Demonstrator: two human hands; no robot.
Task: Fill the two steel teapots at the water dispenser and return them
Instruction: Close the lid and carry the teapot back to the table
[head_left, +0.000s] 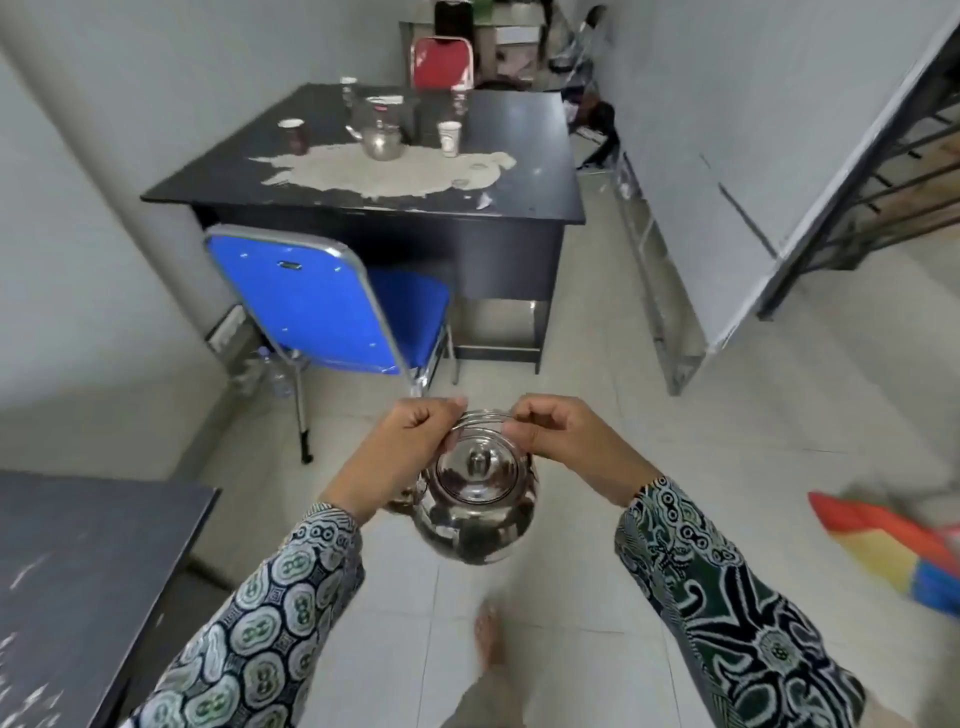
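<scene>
A round, polished steel teapot with a knobbed lid (475, 499) was carried in front of the body, hung from its thin wire bail handle (480, 414). The handle was pinched at either end of its arch: the left hand (415, 436) was curled on the left side and the right hand (558, 434) on the right, fingers clenched round the wire. The pot hung directly below and between the two hands, upright, lid on, its spout seemingly toward the left wrist, though mostly hidden. A second steel teapot (382, 139) stood well ahead on the worn black desk (519, 171), beyond the blue folding chair (311, 306), with paper cups near it. The desk lay straight ahead; the carried pot was judged to be bound there, both hands equally near. Whether it held water could not be told.
</scene>
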